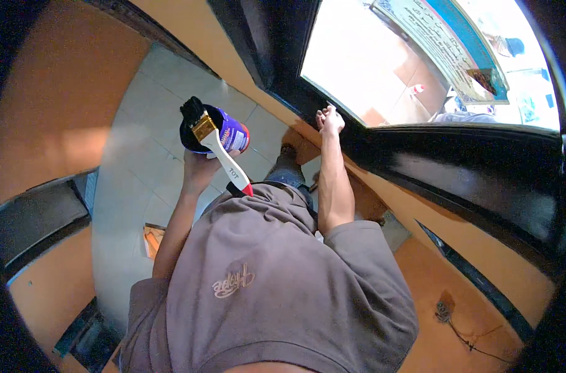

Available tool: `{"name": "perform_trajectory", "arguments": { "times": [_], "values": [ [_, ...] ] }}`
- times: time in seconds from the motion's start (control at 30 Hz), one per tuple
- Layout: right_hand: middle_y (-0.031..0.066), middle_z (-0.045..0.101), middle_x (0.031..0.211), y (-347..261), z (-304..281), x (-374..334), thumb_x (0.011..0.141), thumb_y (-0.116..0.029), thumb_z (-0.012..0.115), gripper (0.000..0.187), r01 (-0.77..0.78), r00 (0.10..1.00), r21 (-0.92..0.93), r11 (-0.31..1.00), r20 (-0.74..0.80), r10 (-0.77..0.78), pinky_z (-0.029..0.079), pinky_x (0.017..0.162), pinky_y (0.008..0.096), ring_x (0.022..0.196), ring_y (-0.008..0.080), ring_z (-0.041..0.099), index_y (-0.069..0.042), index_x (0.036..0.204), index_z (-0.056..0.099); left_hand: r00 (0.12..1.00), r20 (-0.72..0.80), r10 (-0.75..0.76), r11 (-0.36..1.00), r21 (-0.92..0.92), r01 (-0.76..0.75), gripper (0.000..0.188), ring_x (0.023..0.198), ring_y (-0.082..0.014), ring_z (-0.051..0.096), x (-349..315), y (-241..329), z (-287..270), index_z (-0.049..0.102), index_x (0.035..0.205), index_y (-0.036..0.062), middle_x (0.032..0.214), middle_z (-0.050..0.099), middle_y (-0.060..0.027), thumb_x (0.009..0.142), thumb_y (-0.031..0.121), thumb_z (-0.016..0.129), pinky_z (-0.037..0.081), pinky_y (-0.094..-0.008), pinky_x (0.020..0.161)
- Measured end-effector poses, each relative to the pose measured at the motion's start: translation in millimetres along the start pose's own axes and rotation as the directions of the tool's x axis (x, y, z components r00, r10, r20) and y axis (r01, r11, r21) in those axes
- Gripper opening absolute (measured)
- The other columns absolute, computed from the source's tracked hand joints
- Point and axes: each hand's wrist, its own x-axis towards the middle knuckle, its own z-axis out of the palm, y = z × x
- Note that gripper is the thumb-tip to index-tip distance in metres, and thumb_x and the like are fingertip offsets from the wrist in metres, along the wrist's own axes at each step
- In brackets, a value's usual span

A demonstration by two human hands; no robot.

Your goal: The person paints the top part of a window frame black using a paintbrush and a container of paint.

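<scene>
My left hand is wrapped round a purple paint tub with a red base and a dark inside. A paintbrush lies across the tub's mouth. Its bristles are coated in black paint, its ferrule is gold, and its white handle ends in a red tip pointing toward my body. Up against the lower edge of a window, my right hand has its fingers pinched together at the glossy black frame. Whatever is between those fingers is too small to make out. The bright glass is just beyond them.
Orange walls stand on both sides of a pale tiled floor. A printed sign shows through the window. Low on the right wall, a socket trails a dark cable. Dark-framed recesses open on the left.
</scene>
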Motion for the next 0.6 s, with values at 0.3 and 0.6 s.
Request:
{"name": "perform_trajectory", "arguments": {
  "times": [0.3,0.6],
  "values": [
    [0.0046,0.057,0.071,16.9,-19.3,-32.3,0.090,-0.023,0.061,0.020,0.162,0.972,-0.208,0.965,0.205,-0.118,0.043,0.042,0.0213,0.054,0.0114,0.055,-0.003,0.089,0.054,0.999,0.031,-0.044,0.996,-0.074,0.047,0.070,0.104,-0.0159,0.057,9.4,11.5,4.2,0.050,0.121,0.0041,0.114,0.058,-0.0056,0.062,0.011,0.087,0.049,-0.0330,0.091],
    [0.0172,0.059,0.096,-87.3,13.8,-294.7,0.057,-0.036,0.087,0.092,0.968,-0.145,0.236,0.088,0.806,-0.574,0.053,0.060,0.0368,0.074,0.0281,0.062,-0.007,0.132,0.043,1.000,0.013,-0.017,0.982,-0.190,0.019,0.077,0.109,-0.0156,0.054,-1.0,40.4,-0.6,0.047,0.125,0.0030,0.118,0.057,-0.0068,0.060,0.009,0.087,0.046,-0.0325,0.093]
  ]
}}
